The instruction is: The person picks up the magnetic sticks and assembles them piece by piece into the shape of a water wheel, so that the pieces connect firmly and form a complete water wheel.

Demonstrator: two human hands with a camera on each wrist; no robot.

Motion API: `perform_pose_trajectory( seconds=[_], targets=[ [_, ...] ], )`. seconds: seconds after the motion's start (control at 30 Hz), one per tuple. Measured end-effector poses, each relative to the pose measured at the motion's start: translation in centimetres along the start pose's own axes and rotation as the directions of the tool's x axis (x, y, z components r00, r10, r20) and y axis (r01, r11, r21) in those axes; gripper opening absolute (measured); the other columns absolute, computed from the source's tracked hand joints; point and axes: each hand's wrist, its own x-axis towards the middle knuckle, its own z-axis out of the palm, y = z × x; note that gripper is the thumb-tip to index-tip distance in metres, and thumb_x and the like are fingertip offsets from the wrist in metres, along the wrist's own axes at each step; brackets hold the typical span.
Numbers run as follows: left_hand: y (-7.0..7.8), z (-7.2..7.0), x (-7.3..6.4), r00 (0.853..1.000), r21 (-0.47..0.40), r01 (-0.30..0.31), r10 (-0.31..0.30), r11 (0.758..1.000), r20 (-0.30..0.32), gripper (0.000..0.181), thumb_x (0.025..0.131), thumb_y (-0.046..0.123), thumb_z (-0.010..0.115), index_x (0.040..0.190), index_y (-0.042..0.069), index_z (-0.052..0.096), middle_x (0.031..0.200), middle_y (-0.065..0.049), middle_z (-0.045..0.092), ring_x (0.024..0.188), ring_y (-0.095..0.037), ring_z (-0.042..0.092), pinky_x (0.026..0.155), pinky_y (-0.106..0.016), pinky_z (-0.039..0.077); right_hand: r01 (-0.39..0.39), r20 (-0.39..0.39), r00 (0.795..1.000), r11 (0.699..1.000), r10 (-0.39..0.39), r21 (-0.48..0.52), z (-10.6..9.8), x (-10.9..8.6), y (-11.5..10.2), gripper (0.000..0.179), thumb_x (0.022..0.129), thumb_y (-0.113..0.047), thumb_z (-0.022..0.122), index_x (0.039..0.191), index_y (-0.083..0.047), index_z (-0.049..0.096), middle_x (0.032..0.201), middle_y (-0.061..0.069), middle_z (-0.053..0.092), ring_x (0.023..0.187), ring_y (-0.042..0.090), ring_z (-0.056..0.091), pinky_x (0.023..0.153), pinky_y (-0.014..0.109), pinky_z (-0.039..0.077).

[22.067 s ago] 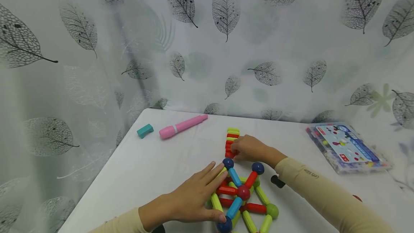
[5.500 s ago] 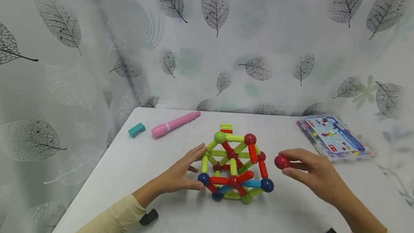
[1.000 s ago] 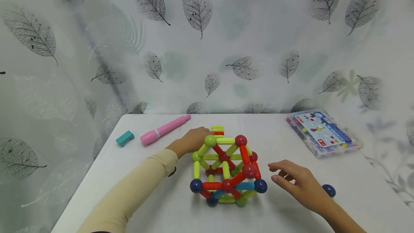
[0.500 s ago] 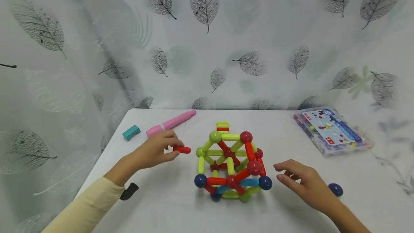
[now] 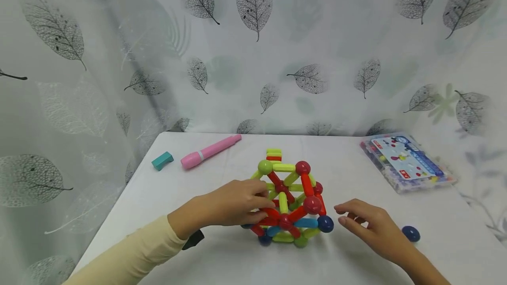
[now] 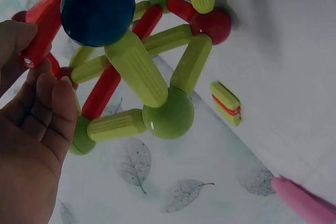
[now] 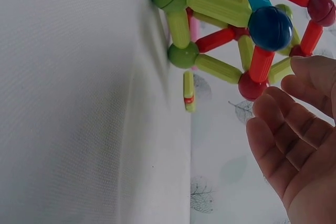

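A construction of magnetic rods and balls (image 5: 283, 203), in yellow-green, red, light blue and dark blue, stands on the white table. At its left front is my left hand (image 5: 233, 203), which pinches a red magnetic rod (image 6: 39, 38) between thumb and fingers. In the left wrist view one end of that rod is free, close below a dark blue ball (image 6: 97, 9). My right hand (image 5: 374, 228) hovers just right of the construction, fingers loosely bent and holding nothing. A loose dark blue ball (image 5: 410, 233) lies beyond the right wrist.
A short row of yellow-green and red rods (image 5: 273, 154) lies behind the construction. At the back left are a pink pen-shaped object (image 5: 210, 151) and a teal block (image 5: 162, 161). A clear box of colourful pieces (image 5: 408, 162) sits back right. A leaf-patterned curtain (image 5: 253, 56) hangs behind.
My left hand took a red rod from the row behind, drew it out to the left, then brought it rightward to the construction's left front. The right hand has stayed nearly still.
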Motion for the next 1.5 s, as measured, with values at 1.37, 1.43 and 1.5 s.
perform_pose_trajectory(
  seconds=[1.37,1.43,1.5],
  targets=[
    [-0.7,3.9,-6.3,0.819,-0.391,0.56,-0.559,0.73,0.129,0.107,0.081,0.066,0.075,0.163,0.017,0.027,0.166,-0.005,0.029,0.151,-0.027,0.03,0.114,-0.053,0.039,-0.375,0.346,0.742,0.784,0.574,-0.494,-8.5,-4.4,10.2,0.053,0.088,-0.035,0.078,0.125,0.001,0.065,0.101,0.01,0.071,0.088,0.026,0.067,0.075,0.053,0.056],
    [-0.7,4.0,-6.4,0.819,-0.393,0.561,-0.558,0.728,0.135,0.106,0.081,0.066,0.074,0.162,0.017,0.028,0.166,-0.004,0.028,0.152,-0.027,0.029,0.115,-0.053,0.038,-0.365,0.298,0.793,0.806,0.531,-0.465,-8.4,-3.9,9.4,0.052,0.089,-0.037,0.077,0.123,0.0,0.067,0.099,0.005,0.071,0.084,0.019,0.065,0.071,0.044,0.056],
    [-0.7,4.0,-6.4,0.823,-0.399,0.554,-0.552,0.73,0.133,0.105,0.082,0.066,0.074,0.162,0.016,0.028,0.166,-0.004,0.028,0.152,-0.027,0.029,0.115,-0.054,0.037,-0.321,0.198,0.884,0.859,0.422,-0.398,-8.3,-3.4,8.4,0.046,0.088,-0.034,0.079,0.12,-0.002,0.07,0.097,0.002,0.071,0.081,0.009,0.061,0.066,0.034,0.054]
  ],
)
